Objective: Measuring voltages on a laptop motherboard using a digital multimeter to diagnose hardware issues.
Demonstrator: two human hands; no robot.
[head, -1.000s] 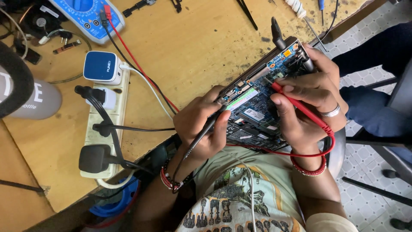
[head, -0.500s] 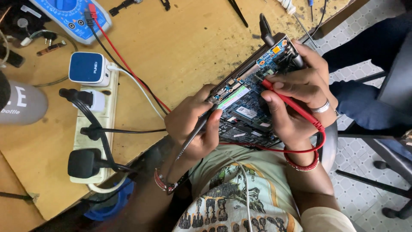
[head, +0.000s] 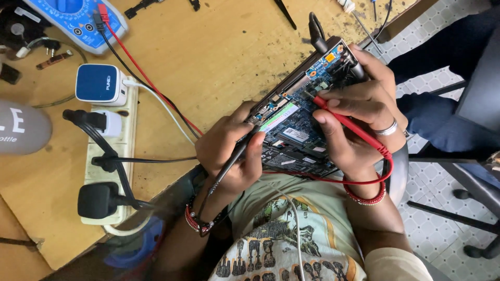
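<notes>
1. At the table edge, above the person's lap, lies the board [head: 297,132], a blue-green circuit board in a dark frame, tilted so that its far end rests on the table [head: 219,57] and its near end sits over the shirt.
2. The left hand [head: 229,151] grips the board's left edge, with the thumb on top near the corner and the fingers curled around a black probe [head: 234,161]. The probe's tip touches the board's left part, just beside the thumb.
3. The right hand [head: 359,119] wraps the board's right side from above. Its fingers pinch a red probe [head: 349,122], whose tip meets the board near the upper middle, while the upper fingers hook over the far right corner. A ring sits on one finger.
4. The red lead [head: 323,179] loops round the right wrist and runs back under the board's near edge. A red bangle circles each wrist.
5. Red and black leads cross the table from the board to a blue meter [head: 78,21] at the top left.
6. Left of the hands lies a white power strip [head: 107,171] holding a blue-and-white charger [head: 99,83] and two black plugs.
7. A grey bottle [head: 21,127] lies at the far left edge.
8. Right of the table, over tiled floor, a second person's dark-clad leg [head: 442,104] is in view.
</notes>
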